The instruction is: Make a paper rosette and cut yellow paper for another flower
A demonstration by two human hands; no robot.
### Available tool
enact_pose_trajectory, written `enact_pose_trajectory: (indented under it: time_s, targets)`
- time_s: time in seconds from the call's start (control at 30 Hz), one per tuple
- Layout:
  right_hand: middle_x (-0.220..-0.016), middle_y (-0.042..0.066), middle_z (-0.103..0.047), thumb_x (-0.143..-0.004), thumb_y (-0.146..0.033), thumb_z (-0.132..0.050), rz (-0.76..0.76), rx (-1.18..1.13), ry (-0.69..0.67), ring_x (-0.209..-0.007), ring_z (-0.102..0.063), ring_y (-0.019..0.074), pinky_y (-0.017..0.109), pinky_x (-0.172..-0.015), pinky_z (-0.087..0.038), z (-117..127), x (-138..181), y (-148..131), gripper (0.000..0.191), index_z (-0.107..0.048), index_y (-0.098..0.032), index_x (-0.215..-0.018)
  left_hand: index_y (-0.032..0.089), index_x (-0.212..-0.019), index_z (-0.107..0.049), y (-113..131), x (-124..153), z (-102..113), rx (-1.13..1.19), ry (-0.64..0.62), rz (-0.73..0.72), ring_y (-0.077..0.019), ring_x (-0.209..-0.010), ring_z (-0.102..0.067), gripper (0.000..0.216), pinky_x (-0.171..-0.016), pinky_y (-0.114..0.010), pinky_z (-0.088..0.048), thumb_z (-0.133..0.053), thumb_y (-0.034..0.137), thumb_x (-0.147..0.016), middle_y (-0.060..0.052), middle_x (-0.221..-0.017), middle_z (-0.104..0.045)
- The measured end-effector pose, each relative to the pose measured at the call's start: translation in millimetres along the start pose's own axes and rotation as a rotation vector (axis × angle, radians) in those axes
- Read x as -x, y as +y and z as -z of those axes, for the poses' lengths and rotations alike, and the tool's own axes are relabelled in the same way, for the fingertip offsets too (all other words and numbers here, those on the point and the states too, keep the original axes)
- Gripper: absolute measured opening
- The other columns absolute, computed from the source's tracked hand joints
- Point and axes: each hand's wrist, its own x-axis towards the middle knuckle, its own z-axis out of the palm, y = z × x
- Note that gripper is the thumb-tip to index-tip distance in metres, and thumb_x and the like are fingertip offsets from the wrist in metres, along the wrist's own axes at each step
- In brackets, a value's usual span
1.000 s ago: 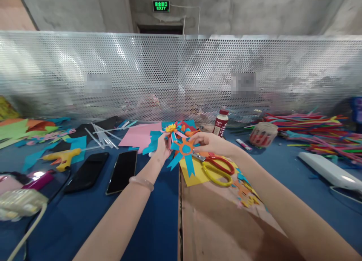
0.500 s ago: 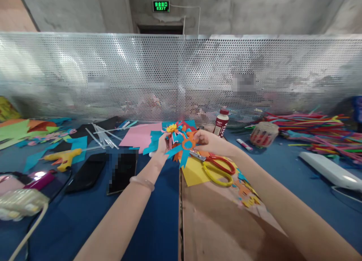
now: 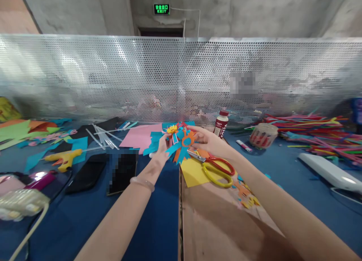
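Left arm: Here it comes in from the lower left, angled up to the middle, a pale bracelet (image 3: 142,182) at the wrist.
Left hand: The left hand (image 3: 162,146) has thumb and fingers closed round a paper-flower bundle (image 3: 172,129), yellow bloom on top!
Right arm: A long diagonal from the lower right, crossing over the paper scraps (image 3: 245,195).
Right hand: Fingers bent, the right hand (image 3: 205,138) pinches the right edge of an orange-and-blue rosette (image 3: 187,141); how firmly, I cannot tell.
Rosette: Right between the hands, just beside the bloom, blue tails hanging over the papers below.
Scissors: Close under the right hand, the scissors (image 3: 201,158) lie partly on yellow paper (image 3: 190,174), handles toward the wearer.
Board edge: The brown board (image 3: 226,231) runs its straight left edge down between the forearms, blue tabletop (image 3: 158,223) alongside.
Left side: Two phones, the nearer one (image 3: 123,174) just beyond the left forearm, give way to the glue gun (image 3: 65,157).
Far side: Bottle (image 3: 221,123) just behind the right wrist; the perforated screen (image 3: 113,80) closes off the back.
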Motion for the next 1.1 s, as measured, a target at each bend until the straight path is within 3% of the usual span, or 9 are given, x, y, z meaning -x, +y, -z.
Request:
enact_pose_trajectory:
  time_s: [0.13,0.47,0.63,0.83,1.0,1.1]
  targets:
    - [-0.122,0.003,-0.056,-0.075,-0.02,-0.065,-0.031,-0.092,-0.043,-0.096,-0.064,0.0187,0.037,-0.084,-0.055,-3,3,-7,0.084,-0.018,-0.037,-0.143,0.015,-0.075,-0.06,0,1,-2,0.003,-0.002,0.002,-0.016,-0.053,-0.063,0.004,-0.055,-0.026,-0.052,-0.057,0.016,-0.073,-0.003,-0.06,-0.064]
    - [-0.109,0.004,-0.063,-0.079,-0.013,-0.058,-0.068,-0.239,-0.167,-0.088,-0.068,0.0203,0.041,-0.082,-0.056,-7,5,-13,0.077,-0.022,-0.035,-0.143,0.014,-0.072,-0.058,-1,-3,1,0.017,0.042,-0.004,-0.0134,-0.046,-0.06,0.002,-0.049,-0.023,-0.049,-0.057,0.017,-0.072,0.0,-0.055,-0.061]
    - [-0.117,0.006,-0.06,-0.073,-0.01,-0.062,-0.102,-0.177,-0.018,-0.084,-0.069,0.0203,0.038,-0.076,-0.058,-2,3,-4,0.075,-0.031,-0.031,-0.139,0.014,-0.076,-0.06,-3,-2,4,0.006,0.041,-0.002,-0.0147,-0.047,-0.061,0.006,-0.05,-0.024,-0.05,-0.058,0.019,-0.072,-0.001,-0.058,-0.064]
    - [-0.094,0.005,-0.069,-0.071,-0.016,-0.065,-0.223,-0.151,0.101,-0.077,-0.069,0.0192,0.037,-0.073,-0.058,18,2,7,0.046,-0.054,-0.019,-0.116,0.013,-0.084,-0.062,-1,1,4,0.026,0.02,0.011,-0.0126,-0.052,-0.063,0.013,-0.054,-0.021,-0.051,-0.058,0.016,-0.073,-0.001,-0.062,-0.066]
    - [-0.09,0.006,-0.07,-0.069,-0.019,-0.067,-0.263,-0.12,0.277,-0.078,-0.068,0.0191,0.034,-0.07,-0.057,39,6,40,0.031,-0.062,-0.016,-0.1,0.013,-0.092,-0.062,-1,-1,3,0.022,0.015,0.037,-0.0153,-0.058,-0.066,0.02,-0.054,-0.022,-0.053,-0.056,0.017,-0.072,-0.004,-0.067,-0.068]
    - [-0.087,0.006,-0.07,-0.066,-0.02,-0.071,-0.261,-0.114,0.403,-0.077,-0.067,0.0188,0.032,-0.067,-0.057,54,11,61,0.039,-0.062,-0.015,-0.103,0.013,-0.094,-0.062,-1,-3,4,0.02,0.017,0.033,-0.0164,-0.061,-0.067,0.023,-0.054,-0.023,-0.053,-0.056,0.017,-0.073,-0.004,-0.069,-0.068]
